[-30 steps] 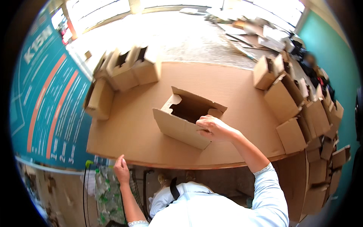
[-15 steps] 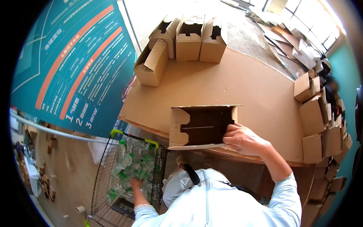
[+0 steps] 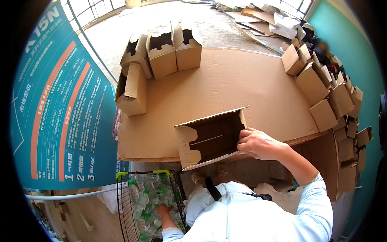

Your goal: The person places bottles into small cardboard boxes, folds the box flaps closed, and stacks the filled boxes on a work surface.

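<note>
My right hand (image 3: 258,144) is closed on the right end of an open cardboard box (image 3: 186,147), its fingers bent over the rim. The box sits at the near edge of the cardboard-topped table (image 3: 250,84), turned at a slant, with a dark inside and notched flaps at its left end. Down at the left, my left hand (image 3: 163,209) reaches into a wire shopping cart (image 3: 121,209) full of clear plastic bottles (image 3: 144,199) with green caps. It touches the bottles, but its fingers are hidden, so its grip does not show.
Several open boxes (image 3: 164,60) stand at the table's far left. More cardboard boxes (image 3: 312,86) are piled along the right. A teal printed banner (image 3: 56,121) rises at the left, and flattened cardboard (image 3: 258,16) lies beyond the table.
The whole view has swung to the right. The box is now more slanted, its right end farther from me, with my right hand still on it. My left hand stays among the bottles.
</note>
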Demonstrator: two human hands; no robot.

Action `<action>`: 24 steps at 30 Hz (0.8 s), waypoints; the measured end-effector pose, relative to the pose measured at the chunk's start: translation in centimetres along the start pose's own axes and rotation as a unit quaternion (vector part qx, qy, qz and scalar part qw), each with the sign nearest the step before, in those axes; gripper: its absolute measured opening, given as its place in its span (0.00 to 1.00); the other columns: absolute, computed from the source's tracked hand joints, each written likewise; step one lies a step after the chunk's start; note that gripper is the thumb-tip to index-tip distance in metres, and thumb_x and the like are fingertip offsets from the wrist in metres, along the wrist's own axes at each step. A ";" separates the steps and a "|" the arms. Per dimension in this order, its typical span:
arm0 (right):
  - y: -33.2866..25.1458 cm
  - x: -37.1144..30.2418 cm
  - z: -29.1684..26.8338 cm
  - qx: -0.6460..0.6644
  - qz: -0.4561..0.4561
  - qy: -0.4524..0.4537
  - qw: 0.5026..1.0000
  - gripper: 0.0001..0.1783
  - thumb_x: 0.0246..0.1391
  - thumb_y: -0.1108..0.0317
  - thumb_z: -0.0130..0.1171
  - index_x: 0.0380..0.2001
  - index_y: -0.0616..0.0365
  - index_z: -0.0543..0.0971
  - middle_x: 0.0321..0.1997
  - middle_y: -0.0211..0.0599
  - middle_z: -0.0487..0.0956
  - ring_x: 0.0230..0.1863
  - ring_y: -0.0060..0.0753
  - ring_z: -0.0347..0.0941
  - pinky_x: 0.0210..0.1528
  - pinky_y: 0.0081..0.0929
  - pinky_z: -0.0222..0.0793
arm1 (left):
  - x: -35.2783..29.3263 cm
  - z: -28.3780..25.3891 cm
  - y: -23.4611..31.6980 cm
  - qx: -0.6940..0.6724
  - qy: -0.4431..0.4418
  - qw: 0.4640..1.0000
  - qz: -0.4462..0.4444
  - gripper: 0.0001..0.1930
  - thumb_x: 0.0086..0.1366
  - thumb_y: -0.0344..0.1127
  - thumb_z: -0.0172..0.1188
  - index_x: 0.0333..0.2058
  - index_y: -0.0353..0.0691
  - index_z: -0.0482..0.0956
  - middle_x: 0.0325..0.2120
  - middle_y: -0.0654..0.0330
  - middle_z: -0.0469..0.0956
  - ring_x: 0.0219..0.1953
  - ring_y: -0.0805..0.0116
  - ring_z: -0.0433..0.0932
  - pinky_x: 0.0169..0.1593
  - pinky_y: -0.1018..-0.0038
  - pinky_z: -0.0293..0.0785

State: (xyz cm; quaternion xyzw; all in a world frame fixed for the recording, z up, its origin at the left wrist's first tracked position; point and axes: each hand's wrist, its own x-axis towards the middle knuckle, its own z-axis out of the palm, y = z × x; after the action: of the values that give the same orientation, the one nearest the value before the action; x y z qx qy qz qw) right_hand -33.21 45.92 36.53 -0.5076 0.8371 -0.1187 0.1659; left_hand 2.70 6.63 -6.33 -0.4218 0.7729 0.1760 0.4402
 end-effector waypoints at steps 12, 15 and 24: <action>1.9 -0.4 1.1 0.035 -0.047 0.064 0.996 0.07 0.45 0.70 0.64 0.21 0.55 0.75 0.27 0.30 0.78 0.38 0.36 0.65 0.44 0.33 0.63 | -11.5 -11.4 -9.9 -0.654 0.227 0.676 0.253 0.29 0.56 0.42 0.64 0.56 0.41 0.70 0.51 0.56 0.72 0.50 0.64 0.74 0.51 0.62 0.71; 2.2 -0.2 1.2 0.041 -0.055 0.052 0.996 0.07 0.44 0.70 0.64 0.21 0.54 0.75 0.26 0.30 0.76 0.37 0.36 0.65 0.44 0.33 0.63 | -22.8 -22.3 2.5 -0.819 0.222 0.386 0.362 0.37 0.63 0.57 0.55 0.61 0.36 0.60 0.53 0.55 0.67 0.53 0.58 0.69 0.57 0.62 0.67; 2.5 -1.9 1.0 0.007 -0.073 0.059 0.996 0.08 0.47 0.68 0.64 0.21 0.53 0.74 0.26 0.28 0.77 0.36 0.35 0.65 0.45 0.31 0.62 | -36.7 -32.8 28.9 -0.319 0.166 0.587 0.725 0.35 0.43 0.40 0.76 0.50 0.38 0.72 0.42 0.57 0.79 0.44 0.67 0.78 0.48 0.70 0.75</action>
State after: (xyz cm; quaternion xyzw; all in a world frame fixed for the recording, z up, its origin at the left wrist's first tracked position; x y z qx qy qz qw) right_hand -34.04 48.71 34.96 -0.5581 0.8055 -0.1657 0.1105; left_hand -28.61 20.56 39.25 0.1435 0.7766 0.5992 -0.1317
